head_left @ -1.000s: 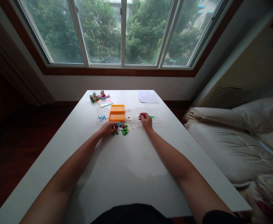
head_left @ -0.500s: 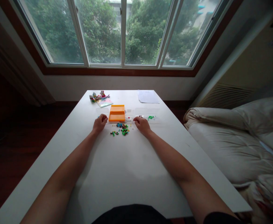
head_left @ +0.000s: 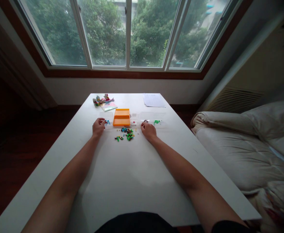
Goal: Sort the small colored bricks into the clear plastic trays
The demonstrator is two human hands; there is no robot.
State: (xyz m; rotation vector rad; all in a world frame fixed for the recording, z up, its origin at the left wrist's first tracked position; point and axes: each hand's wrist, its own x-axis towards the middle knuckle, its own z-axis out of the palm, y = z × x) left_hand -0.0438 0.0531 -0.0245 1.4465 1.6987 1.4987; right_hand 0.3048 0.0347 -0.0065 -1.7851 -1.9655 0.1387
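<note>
My left hand (head_left: 98,127) is at the left clear plastic box, fingers closed together beside small blue and red building blocks (head_left: 107,122). Whatever it may pinch is too small to make out. My right hand (head_left: 148,130) rests by the near edge of the right clear plastic box (head_left: 162,117), thumb and fingers drawn together. Dark brown blocks (head_left: 146,121) lie just past its fingertips; its grip is hidden. Between the hands, a loose pile of green, blue, brown and yellow building blocks (head_left: 129,136) lies on the white table. Behind the pile, an open orange case (head_left: 121,122) stands.
Green blocks (head_left: 156,122) lie in the right box. Small figures (head_left: 96,101) and a colourful card (head_left: 108,106) are at the table's far left. Papers (head_left: 153,100) lie at the far right. A cream sofa (head_left: 241,145) stands right of the table (head_left: 137,174).
My left hand has shifted left, away from the orange case, uncovering the blue and red blocks. My right hand has moved slightly right.
</note>
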